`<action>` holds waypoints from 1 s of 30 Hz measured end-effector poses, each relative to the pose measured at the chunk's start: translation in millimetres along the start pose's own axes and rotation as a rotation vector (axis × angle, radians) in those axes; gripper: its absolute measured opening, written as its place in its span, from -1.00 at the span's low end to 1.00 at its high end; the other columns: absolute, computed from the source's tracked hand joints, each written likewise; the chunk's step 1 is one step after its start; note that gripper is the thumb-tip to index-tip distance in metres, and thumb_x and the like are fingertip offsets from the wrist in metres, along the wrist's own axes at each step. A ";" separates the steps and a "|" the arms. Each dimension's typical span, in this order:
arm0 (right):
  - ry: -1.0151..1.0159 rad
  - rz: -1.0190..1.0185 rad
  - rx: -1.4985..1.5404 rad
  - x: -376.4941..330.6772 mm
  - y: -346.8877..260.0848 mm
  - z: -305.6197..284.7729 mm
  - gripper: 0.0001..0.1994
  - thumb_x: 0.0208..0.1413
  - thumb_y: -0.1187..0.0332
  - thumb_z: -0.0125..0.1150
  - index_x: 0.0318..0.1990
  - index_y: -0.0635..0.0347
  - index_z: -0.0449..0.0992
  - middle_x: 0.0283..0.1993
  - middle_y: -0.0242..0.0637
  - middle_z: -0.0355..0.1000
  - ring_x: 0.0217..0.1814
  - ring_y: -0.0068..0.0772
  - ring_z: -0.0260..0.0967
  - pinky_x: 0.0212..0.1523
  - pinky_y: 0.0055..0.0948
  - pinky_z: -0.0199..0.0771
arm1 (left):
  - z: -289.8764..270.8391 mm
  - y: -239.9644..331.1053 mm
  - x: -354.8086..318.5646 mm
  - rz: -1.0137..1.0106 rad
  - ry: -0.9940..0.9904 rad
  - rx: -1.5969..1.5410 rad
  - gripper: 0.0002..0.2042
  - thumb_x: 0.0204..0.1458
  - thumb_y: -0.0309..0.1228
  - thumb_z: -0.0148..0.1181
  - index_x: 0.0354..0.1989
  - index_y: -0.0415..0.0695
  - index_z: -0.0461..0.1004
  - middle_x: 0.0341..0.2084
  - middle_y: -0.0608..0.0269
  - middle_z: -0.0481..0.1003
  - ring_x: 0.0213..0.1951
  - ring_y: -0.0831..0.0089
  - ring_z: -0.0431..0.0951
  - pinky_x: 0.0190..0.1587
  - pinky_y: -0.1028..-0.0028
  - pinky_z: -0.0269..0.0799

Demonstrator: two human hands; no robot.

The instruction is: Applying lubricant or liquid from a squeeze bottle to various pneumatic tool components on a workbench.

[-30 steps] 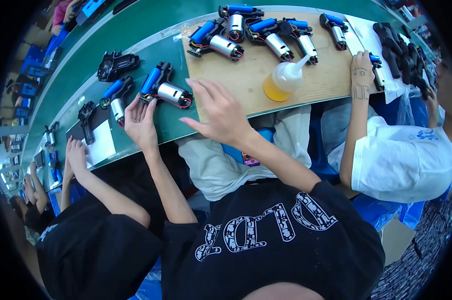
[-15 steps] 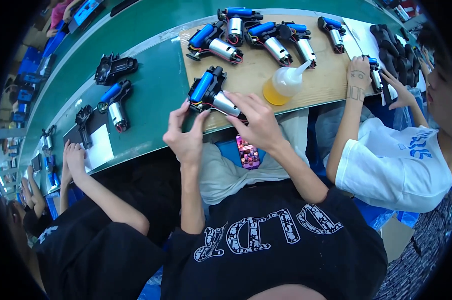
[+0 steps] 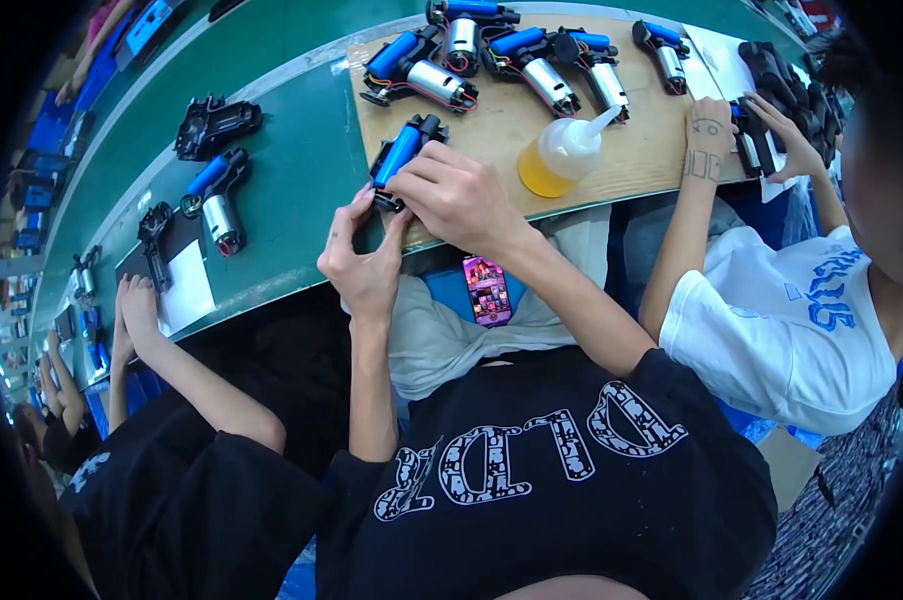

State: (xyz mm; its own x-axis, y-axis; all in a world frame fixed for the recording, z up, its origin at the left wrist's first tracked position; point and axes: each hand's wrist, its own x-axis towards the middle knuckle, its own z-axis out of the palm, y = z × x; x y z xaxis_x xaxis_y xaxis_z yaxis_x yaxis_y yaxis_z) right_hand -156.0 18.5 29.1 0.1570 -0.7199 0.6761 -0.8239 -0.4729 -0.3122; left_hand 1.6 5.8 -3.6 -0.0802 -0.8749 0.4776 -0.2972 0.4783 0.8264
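A half-assembled power tool [image 3: 403, 160] lies near the front edge of the board, with a blue cylinder in its black shell. My left hand [image 3: 360, 262] grips its lower left end between thumb and fingers. From the right, my right hand [image 3: 462, 198] reaches over the tool, its fingertips pressed together at the same end, close to the left fingers. The right hand hides the tool's silver motor and whatever its fingertips pinch. Just right of that hand stands a squeeze bottle [image 3: 560, 160] of yellow liquid with a slanted nozzle.
Several similar tools, one with a silver motor [image 3: 442, 84], lie along the back of the wooden board [image 3: 652, 165]. A black shell [image 3: 218, 127] and another tool [image 3: 214, 200] rest on the green table at left. Co-workers' hands [image 3: 137, 310] flank me. A lit phone [image 3: 488, 290] lies below the table edge.
My right hand has moved left from the silver motor to the tool's lower left end, beside my left fingers. The left hand keeps its hold. The whole view has shifted slightly.
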 end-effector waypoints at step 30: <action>0.476 0.700 -0.081 -71.3 -6.0 -81.6 -0.05 -0.09 0.37 0.55 0.42 0.21 0.04 0.31 -0.07 0.23 0.38 -0.16 0.21 0.35 -0.11 0.22 | -5.3 14.6 15.2 0.081 -0.157 0.249 -0.50 -0.16 -0.54 0.52 0.06 -0.11 0.62 -0.12 0.14 0.66 -0.16 0.28 0.65 -0.16 0.38 0.60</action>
State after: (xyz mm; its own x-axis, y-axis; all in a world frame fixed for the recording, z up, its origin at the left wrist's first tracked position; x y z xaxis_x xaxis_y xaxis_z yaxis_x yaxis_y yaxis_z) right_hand -206.7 114.2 37.2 -0.6344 -0.5337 0.5592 -0.6849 0.0527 -0.7267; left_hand 1.1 -0.2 17.3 -0.2534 -0.8448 0.4713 -0.5064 0.5310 0.6794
